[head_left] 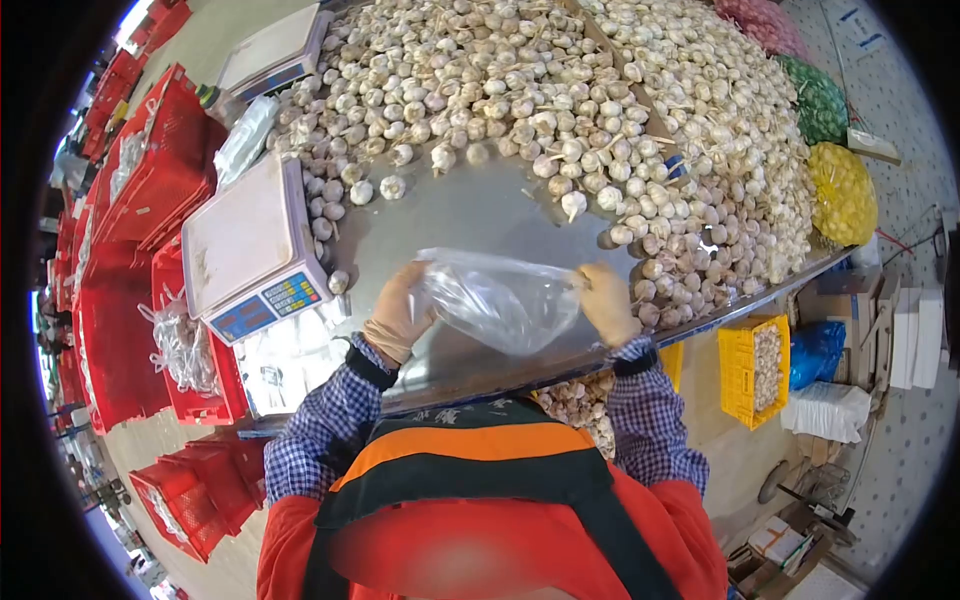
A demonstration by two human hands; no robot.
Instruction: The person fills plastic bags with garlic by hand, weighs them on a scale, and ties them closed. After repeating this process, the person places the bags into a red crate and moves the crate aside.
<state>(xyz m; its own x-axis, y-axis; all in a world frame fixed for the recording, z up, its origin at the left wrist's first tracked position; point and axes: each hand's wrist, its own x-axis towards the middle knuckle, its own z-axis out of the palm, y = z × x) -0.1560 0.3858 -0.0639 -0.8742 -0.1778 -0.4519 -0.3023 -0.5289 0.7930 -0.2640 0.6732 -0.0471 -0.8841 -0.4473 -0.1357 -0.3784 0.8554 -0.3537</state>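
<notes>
A clear plastic bag (500, 298) is stretched between both my gloved hands above the bare part of a steel table (470, 215). My left hand (400, 312) grips the bag's left edge. My right hand (607, 300) grips its right edge, close to the garlic heap. The bag looks empty. A large heap of garlic bulbs (560, 100) covers the far and right side of the table, with a few loose bulbs (574, 203) just beyond the bag.
A digital scale (250, 245) stands at the table's left; a second scale (272, 50) sits farther back. Red crates (150, 180) are stacked on the left. A yellow crate (755, 368) with garlic stands under the table's right edge. Mesh sacks of garlic (842, 190) lie at far right.
</notes>
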